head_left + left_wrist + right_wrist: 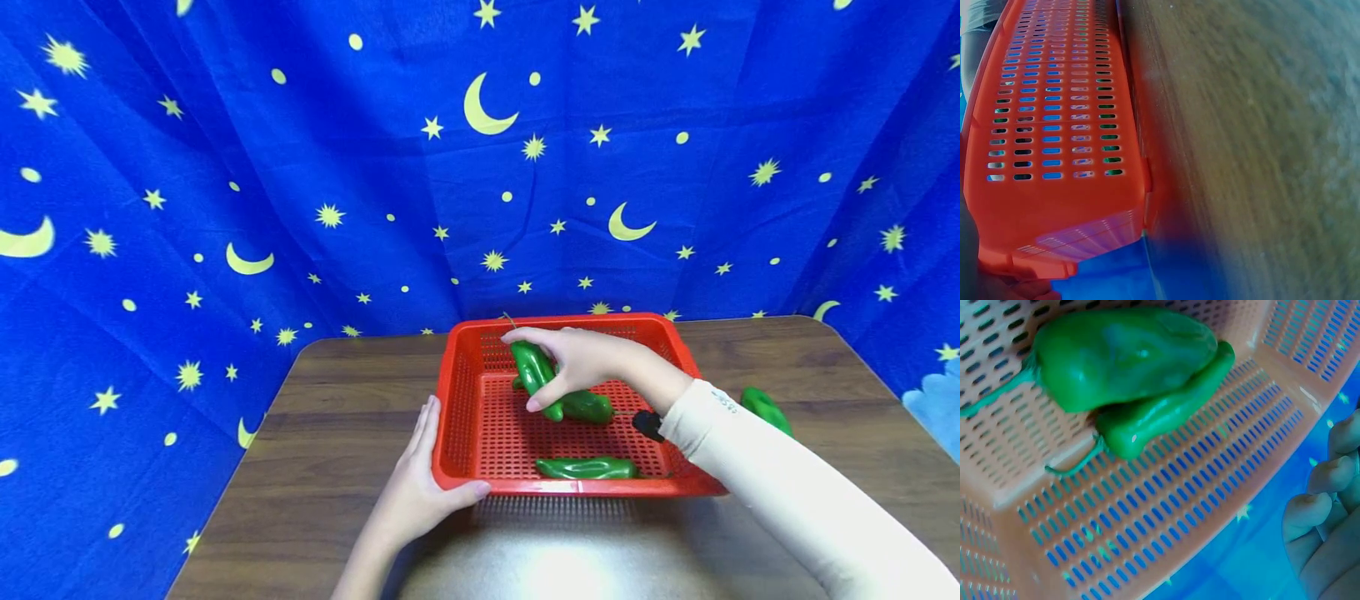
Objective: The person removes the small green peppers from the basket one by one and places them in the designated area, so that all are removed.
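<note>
In the head view my right hand (581, 358) reaches into a red perforated basket (442, 417) and grips a glossy green pepper (531, 371) between thumb and fingers. Another green pepper (587, 407) lies beneath it, partly hidden. A third pepper (588, 468) lies along the basket's front wall. My left hand (420, 492) holds the basket's near left corner, its thumb on the front rim and its fingers along the left side. The right wrist view has a large pepper (1122, 359) beside a slimmer one (1160, 419), with fingers (1307, 512) at the right edge.
Another green pepper (765, 410) lies on the wooden table (345, 417) right of the basket, partly behind the sleeve (787, 492). A blue curtain (390, 167) with stars and moons hangs behind the table. A small black device (647, 425) sits at my right wrist.
</note>
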`<state>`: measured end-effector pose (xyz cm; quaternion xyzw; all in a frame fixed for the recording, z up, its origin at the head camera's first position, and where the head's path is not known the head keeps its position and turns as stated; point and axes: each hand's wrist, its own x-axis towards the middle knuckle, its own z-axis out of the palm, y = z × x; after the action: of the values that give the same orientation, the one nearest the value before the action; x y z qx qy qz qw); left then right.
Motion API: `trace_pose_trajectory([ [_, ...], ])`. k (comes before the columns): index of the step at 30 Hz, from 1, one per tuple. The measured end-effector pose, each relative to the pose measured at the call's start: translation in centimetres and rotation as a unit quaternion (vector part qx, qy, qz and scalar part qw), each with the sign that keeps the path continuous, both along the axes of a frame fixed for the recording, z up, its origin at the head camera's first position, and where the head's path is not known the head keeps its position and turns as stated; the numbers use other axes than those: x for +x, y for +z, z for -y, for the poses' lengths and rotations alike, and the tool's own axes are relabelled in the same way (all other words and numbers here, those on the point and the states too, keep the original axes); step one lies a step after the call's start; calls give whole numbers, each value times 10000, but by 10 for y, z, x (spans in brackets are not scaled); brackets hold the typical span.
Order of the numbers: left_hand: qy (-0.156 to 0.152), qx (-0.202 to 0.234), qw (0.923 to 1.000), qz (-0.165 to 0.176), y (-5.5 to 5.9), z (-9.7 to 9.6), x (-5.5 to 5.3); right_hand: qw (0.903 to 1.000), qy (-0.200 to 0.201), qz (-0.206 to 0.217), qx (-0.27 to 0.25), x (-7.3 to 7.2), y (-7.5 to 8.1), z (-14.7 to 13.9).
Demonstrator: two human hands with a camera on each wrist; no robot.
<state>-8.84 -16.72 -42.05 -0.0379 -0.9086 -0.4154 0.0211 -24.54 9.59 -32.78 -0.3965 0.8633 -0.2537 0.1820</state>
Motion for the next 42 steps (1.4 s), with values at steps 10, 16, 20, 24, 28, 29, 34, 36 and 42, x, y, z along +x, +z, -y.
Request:
trace_pose_trajectory([
  [10,-27,-65,9999,-76,-1,0,-3,9994,-119,151,-273,6,13,-33],
  [16,-22,-34,10000,-51,0,0,-3,9994,-249,-19,-220,11,21,-59],
  [20,-8,-46,10000,-21,-1,1,-2,9991,-406,-49,-149,13,26,-76],
  [24,0,-71,10000,26,-1,0,-2,9986,-501,-114,-112,16,30,-94],
  [28,-21,-76,10000,-8,-1,0,-2,9976,-678,-80,-80,21,33,-113],
  [29,-21,-73,10000,-23,-1,0,-2,9972,-742,-46,-80,22,34,-118],
  [34,-7,-48,10000,-3,0,0,-2,9952,-916,182,-297,29,34,-140],
  [36,-11,-50,10000,3,-1,0,-2,9937,-966,372,-437,32,34,-148],
  [42,-5,-56,10000,-33,-2,0,-2,9868,-1264,737,-697,40,31,-177],
])
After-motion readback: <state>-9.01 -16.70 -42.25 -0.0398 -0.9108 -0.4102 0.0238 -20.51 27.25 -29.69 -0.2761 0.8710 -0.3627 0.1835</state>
